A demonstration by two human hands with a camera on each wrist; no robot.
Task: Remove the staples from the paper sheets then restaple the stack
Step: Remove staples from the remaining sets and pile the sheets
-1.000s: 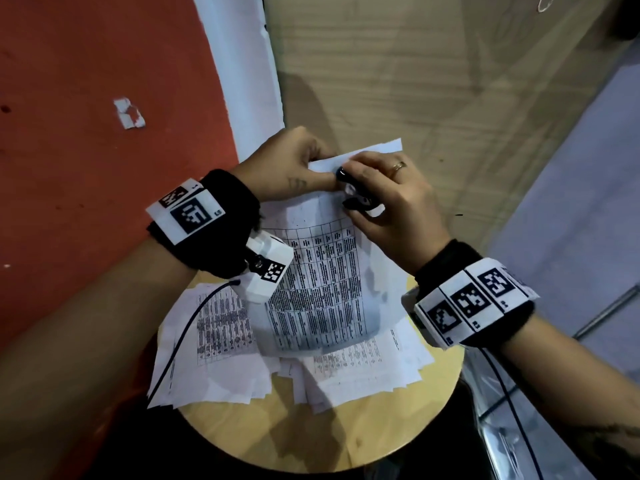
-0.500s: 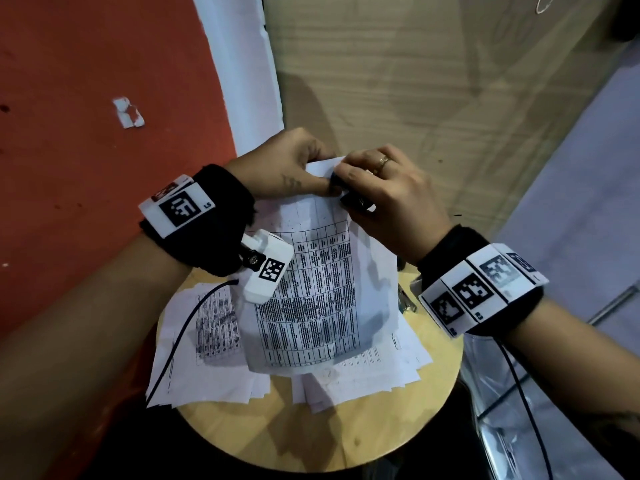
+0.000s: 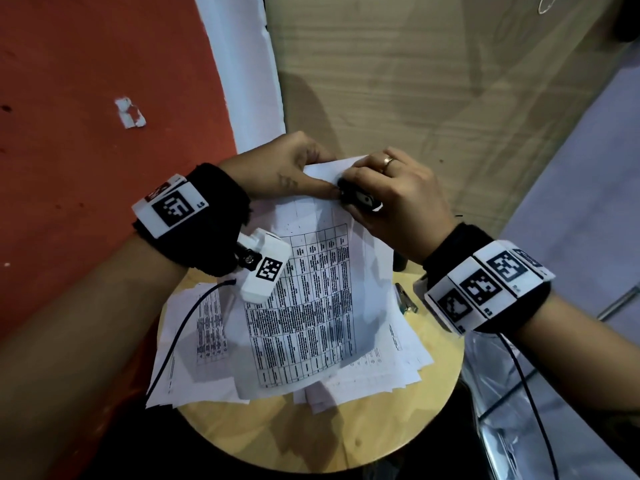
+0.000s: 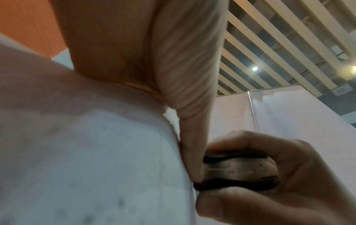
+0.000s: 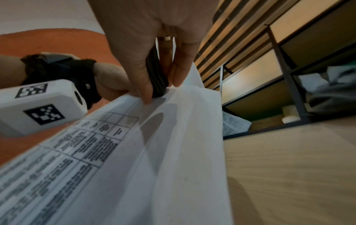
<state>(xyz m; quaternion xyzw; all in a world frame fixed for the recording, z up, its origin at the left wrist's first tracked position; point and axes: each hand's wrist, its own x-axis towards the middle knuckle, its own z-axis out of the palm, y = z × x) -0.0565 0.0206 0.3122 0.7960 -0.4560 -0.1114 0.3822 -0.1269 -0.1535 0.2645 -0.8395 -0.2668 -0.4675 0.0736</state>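
A stapled set of printed sheets (image 3: 311, 299) is lifted at its top edge above the round wooden stool (image 3: 346, 445). My left hand (image 3: 294, 171) pinches the top left corner of those sheets (image 5: 134, 152). My right hand (image 3: 384, 188) grips a small black and metal staple remover (image 3: 358, 199) pressed against the top corner, right beside my left thumb. In the left wrist view the staple remover (image 4: 240, 173) sits squeezed between my right thumb and fingers, against the white paper (image 4: 86, 159). The staple itself is hidden.
More loose printed sheets (image 3: 194, 358) lie spread under the held set on the stool. A small metal tool (image 3: 405, 299) lies at the stool's right edge. A red wall (image 3: 86, 133) is left, a wooden panel (image 3: 415, 81) behind, shelving (image 5: 289, 76) to the right.
Both hands have shifted slightly left and up with the paper corner. The right hand has turned the staple remover tighter against the corner, and the sheets hang a little more to the left.
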